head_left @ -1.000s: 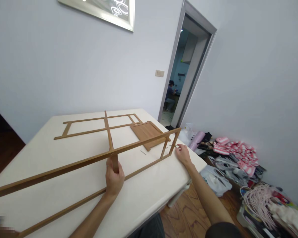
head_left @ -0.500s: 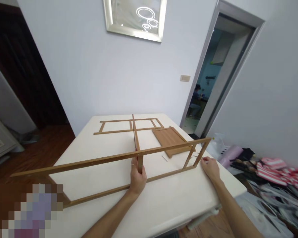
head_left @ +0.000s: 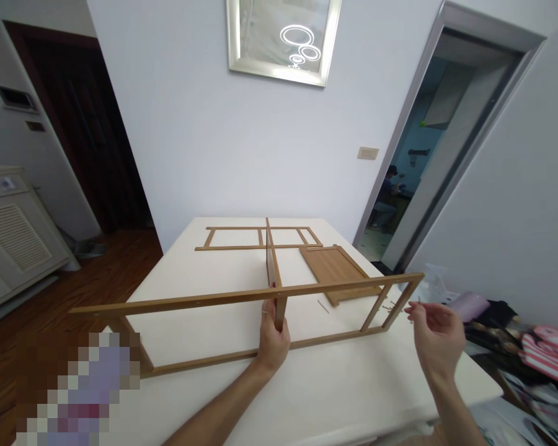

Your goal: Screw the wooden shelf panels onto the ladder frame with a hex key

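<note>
A long wooden frame (head_left: 204, 301) stands on edge across the white table (head_left: 335, 384). My left hand (head_left: 274, 341) is wrapped round its middle crosspiece, where a wooden panel (head_left: 272, 257) standing on edge meets it and runs back toward the wall. My right hand (head_left: 439, 337) is raised just beyond the frame's right end, thumb and fingers pinched on a small thin screw (head_left: 419, 300). Several loose screws (head_left: 390, 306) lie on the table behind that end of the frame. A thin metal rod, perhaps a hex key (head_left: 323, 306), lies right of the panel.
A second wooden frame (head_left: 235, 248) lies flat toward the wall. A flat wooden board (head_left: 337, 272) lies at the right. Clothes and bags (head_left: 539, 353) are piled beyond the table's right edge. Through the doorway (head_left: 400, 155) a person sits in another room.
My right hand has lifted off the tabletop by the screws and now holds a screw up. My left hand keeps its grip on the frame. The view has shifted left.
</note>
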{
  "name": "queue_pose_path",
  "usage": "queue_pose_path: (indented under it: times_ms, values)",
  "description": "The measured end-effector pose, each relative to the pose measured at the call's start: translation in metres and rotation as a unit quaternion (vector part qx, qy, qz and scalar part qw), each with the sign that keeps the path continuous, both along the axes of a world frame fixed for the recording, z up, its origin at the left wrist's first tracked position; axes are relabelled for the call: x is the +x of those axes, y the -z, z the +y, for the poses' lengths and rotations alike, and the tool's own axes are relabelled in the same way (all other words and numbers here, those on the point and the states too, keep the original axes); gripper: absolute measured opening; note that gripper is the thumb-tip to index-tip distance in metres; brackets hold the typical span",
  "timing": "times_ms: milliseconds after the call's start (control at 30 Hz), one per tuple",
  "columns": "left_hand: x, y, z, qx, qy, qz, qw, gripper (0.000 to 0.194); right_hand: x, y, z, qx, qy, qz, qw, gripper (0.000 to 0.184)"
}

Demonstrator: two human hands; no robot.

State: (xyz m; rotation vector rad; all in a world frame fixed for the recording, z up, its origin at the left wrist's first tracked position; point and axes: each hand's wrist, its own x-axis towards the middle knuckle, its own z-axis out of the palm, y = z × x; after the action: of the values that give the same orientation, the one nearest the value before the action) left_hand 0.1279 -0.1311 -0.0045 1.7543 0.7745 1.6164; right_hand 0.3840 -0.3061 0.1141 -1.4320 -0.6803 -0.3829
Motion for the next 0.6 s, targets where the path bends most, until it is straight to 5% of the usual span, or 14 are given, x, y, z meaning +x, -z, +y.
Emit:
queue_pose_path:
  times_ms: [133,267,400,600]
  values:
    - [0.000,0.000,0.000,0.001,0.004,0.002,1.000,0.057,-0.061,-0.048,0.017,0.035,-0.108,-0.095,0.989,0.026]
    - [-0.001,-0.003,-0.001,0.001,0.011,0.002,1.000,0.060,-0.124,-0.080,0.035,-0.063,-0.304,-0.244,0.919,0.007]
    - [-0.002,-0.009,-0.002,0.006,0.024,0.006,1.000,0.060,-0.165,-0.087,0.056,-0.159,-0.391,-0.263,0.867,0.011]
    - [-0.002,-0.011,-0.005,0.014,0.028,0.006,0.999,0.060,-0.176,-0.076,0.074,-0.212,-0.405,-0.268,0.848,0.014]
